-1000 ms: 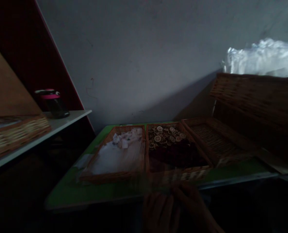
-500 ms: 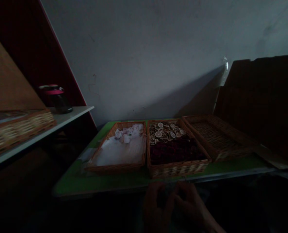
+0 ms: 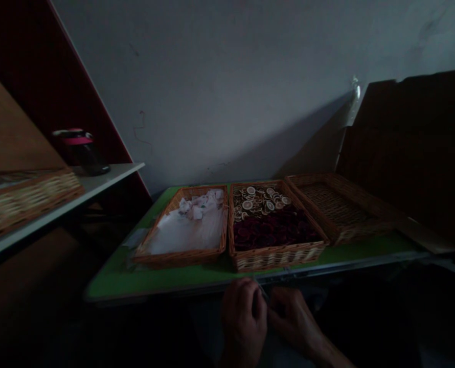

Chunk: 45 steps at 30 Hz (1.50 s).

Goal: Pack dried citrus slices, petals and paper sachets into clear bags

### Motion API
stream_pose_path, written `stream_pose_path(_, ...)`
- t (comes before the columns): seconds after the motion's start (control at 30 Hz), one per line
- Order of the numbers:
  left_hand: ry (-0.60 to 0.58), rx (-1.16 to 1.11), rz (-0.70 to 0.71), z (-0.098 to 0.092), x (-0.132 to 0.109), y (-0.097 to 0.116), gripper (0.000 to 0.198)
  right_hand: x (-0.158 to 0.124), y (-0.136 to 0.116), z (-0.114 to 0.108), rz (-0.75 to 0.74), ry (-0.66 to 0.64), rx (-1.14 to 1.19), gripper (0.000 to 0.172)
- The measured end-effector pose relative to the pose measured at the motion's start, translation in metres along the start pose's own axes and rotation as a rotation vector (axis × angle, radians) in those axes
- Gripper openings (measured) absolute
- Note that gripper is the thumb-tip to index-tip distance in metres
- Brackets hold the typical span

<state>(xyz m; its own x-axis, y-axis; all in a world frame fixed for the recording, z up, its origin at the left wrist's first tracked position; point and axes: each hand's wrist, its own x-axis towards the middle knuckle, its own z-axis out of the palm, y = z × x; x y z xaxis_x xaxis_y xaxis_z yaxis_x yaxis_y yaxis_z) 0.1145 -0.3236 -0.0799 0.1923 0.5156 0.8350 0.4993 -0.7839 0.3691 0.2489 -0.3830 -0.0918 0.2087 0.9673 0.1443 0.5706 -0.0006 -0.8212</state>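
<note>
My left hand (image 3: 244, 316) and my right hand (image 3: 293, 314) are close together just below the table's front edge. Both have their fingers curled in a pinch. A thin, pale edge shows between them, but it is too dark to tell what it belongs to. Beyond the hands stands a wicker basket (image 3: 279, 255) with pale dried citrus slices (image 3: 250, 204) at its back and dark red dried slices (image 3: 275, 230) at its front. To its left, another wicker basket (image 3: 181, 258) holds clear plastic bags (image 3: 185, 235) and small white packets (image 3: 199, 209).
A third wicker basket (image 3: 344, 237) sits on the right of the green table (image 3: 112, 278), beside a dark brown board or carton (image 3: 411, 153). On the left, a white shelf (image 3: 112, 180) carries a dark bottle with a pink band (image 3: 87, 156) and a wicker basket (image 3: 31, 199).
The view has shifted slightly, so the baskets sit a little higher and further left. My hands stay together; the left now shows more of its back and curled fingers.
</note>
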Motion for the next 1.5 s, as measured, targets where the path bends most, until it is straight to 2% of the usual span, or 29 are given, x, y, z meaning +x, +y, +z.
stream_pose_path(0.2, -0.152, 0.0, 0.087, -0.008, -0.005, -0.005, 0.026, -0.009, 0.015, -0.001, 0.037, -0.069, 0.216, 0.052)
stream_pose_path(0.33, -0.18, -0.03, 0.197, -0.012, -0.004, -0.001, 0.027, -0.017, 0.028, -0.002, 0.044, -0.101, 0.332, 0.061)
stream_pose_path(0.5, -0.277, 0.131, 0.34, -0.01, -0.008, 0.004, 0.019, -0.023, 0.039, -0.002, 0.058, -0.097, 0.303, 0.065)
stream_pose_path(0.7, -0.478, 0.343, 0.436, -0.015, -0.007, 0.01, 0.026, -0.03, 0.039, -0.009, 0.039, -0.082, 0.219, 0.067)
stream_pose_path(0.8, -0.601, 0.382, 0.414, -0.02, -0.001, 0.02, 0.016, -0.033, 0.037, -0.011, 0.025, -0.095, 0.162, 0.069)
stream_pose_path(0.93, -0.749, 0.324, 0.328, -0.027, 0.003, 0.027, 0.019, -0.039, 0.038, -0.012, 0.001, -0.141, 0.243, 0.075)
stream_pose_path(1.07, -0.802, 0.248, 0.314, -0.03, 0.003, 0.025, 0.022, -0.042, 0.041, -0.015, 0.055, -0.226, 0.414, 0.076)
stream_pose_path(1.2, -0.859, 0.185, 0.262, -0.031, 0.002, 0.024, 0.026, -0.043, 0.043, -0.016, 0.121, -0.274, 0.489, 0.068)
stream_pose_path(1.37, -0.875, 0.138, 0.228, -0.035, 0.0, 0.025, 0.026, -0.04, 0.05, -0.011, 0.096, -0.173, 0.286, 0.062)
stream_pose_path(1.5, -0.882, 0.086, 0.178, -0.041, -0.005, 0.027, 0.028, -0.032, 0.056, -0.016, 0.09, -0.05, 0.086, 0.046)
